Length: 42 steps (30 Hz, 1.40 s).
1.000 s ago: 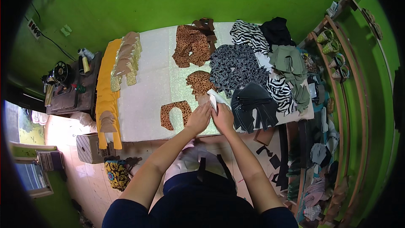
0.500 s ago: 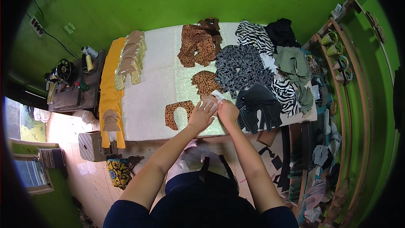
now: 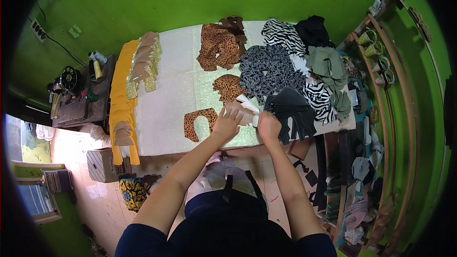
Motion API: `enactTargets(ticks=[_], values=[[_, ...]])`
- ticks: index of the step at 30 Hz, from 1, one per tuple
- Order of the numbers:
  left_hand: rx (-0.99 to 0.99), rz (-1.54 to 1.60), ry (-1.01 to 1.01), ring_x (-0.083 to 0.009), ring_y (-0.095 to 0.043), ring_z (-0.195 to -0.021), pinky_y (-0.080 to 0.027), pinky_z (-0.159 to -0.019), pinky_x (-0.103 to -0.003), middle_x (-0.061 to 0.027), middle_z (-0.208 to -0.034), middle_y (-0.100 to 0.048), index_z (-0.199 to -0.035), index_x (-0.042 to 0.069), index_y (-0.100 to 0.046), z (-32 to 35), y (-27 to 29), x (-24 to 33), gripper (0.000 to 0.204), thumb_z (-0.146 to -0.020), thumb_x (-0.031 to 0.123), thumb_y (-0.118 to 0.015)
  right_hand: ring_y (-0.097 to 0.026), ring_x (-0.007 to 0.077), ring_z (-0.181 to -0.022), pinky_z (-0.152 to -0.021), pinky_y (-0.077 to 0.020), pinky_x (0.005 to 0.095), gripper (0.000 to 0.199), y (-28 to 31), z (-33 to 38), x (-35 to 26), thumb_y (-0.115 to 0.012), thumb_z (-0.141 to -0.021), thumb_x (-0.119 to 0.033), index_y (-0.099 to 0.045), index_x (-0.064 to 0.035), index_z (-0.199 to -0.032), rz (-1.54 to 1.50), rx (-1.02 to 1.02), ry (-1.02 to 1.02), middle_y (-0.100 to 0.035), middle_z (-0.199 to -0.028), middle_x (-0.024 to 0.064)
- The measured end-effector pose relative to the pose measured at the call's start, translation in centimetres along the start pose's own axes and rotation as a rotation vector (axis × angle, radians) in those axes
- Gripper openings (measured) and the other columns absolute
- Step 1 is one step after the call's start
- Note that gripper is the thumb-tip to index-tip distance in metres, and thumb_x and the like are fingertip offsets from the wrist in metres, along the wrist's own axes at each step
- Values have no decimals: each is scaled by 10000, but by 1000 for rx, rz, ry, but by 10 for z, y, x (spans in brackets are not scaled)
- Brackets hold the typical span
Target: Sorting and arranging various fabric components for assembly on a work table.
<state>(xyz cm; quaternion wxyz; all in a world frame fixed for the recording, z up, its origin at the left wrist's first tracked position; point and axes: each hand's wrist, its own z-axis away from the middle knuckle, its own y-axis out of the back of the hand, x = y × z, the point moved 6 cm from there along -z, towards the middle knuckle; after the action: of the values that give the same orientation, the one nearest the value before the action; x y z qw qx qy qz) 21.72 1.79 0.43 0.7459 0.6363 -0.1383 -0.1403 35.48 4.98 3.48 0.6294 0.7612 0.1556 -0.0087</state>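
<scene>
My left hand (image 3: 227,123) lies spread and flat on a light brown piece (image 3: 245,114) near the table's front edge, holding it against the surface. Just to its right, my right hand (image 3: 269,127) is closed on a white strip (image 3: 248,103), which lifts and curls away from the brown piece. What the strip is made of is too small to tell. Left of my left hand lies a U-shaped leopard-print piece (image 3: 191,127). Several leopard-print pieces (image 3: 227,88) sit just beyond my hands, and a pile of black cut pieces (image 3: 290,109) is beside my right hand.
The whitish, glittery table covering (image 3: 166,104) also bears yellow pieces (image 3: 124,71), gold and brown pieces (image 3: 145,57), a dark patterned pile (image 3: 271,69), zebra-print pieces (image 3: 283,35) and olive cloth (image 3: 328,64). A sewing machine (image 3: 70,80) stands left; a wooden rack (image 3: 381,76) stands right.
My right hand has moved right and slightly nearer, drawing the white strip with it. More of the strip and the brown piece now shows. My left hand stays on the brown piece.
</scene>
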Motion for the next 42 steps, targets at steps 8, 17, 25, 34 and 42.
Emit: enactTargets(ticks=[8,17,25,34,42], values=[[-87,167,36,-298,-292,-1266,-200,-1036,-483,-99,-1371,-320,-1277,134,-396,-3,-1,-5,493,-810,271,-477,-591,318,-629,-544,-472,401,200,43,-10,2,-547,-787,-221,-536,-36,-714,-94,28,-105,-583,-710,128],[-40,291,12,-300,-373,-1205,-291,-991,-481,-131,-1331,-354,-1210,96,-429,4,2,-15,470,-780,263,-515,-577,373,-665,-569,-446,445,279,68,-41,-19,-568,-769,-282,-558,-12,-701,-338,161,-191,-600,-735,176],[460,759,227,-334,-549,-921,-451,-775,-386,-171,-1052,-549,-1128,62,-492,41,53,-47,410,-738,149,-582,-571,297,-598,-586,-425,370,382,-44,-39,-64,-593,-771,-350,-604,31,-785,-984,-394,-247,-594,-648,151],[136,1514,575,-78,-586,-646,-474,-605,-223,-50,-726,-636,-949,-25,-594,98,19,-126,180,-851,117,-539,-502,278,-934,-770,-387,380,482,-26,-44,-140,-601,-791,-362,-491,19,-1065,-881,-456,264,-519,-991,205],[209,939,656,-108,-586,-608,-468,-584,-242,-85,-705,-631,-876,-28,-604,108,11,-157,204,-817,167,-585,-549,338,-691,-642,-427,384,227,-62,-46,-155,-564,-784,-227,-602,-4,-793,-764,-493,361,-572,-740,178]])
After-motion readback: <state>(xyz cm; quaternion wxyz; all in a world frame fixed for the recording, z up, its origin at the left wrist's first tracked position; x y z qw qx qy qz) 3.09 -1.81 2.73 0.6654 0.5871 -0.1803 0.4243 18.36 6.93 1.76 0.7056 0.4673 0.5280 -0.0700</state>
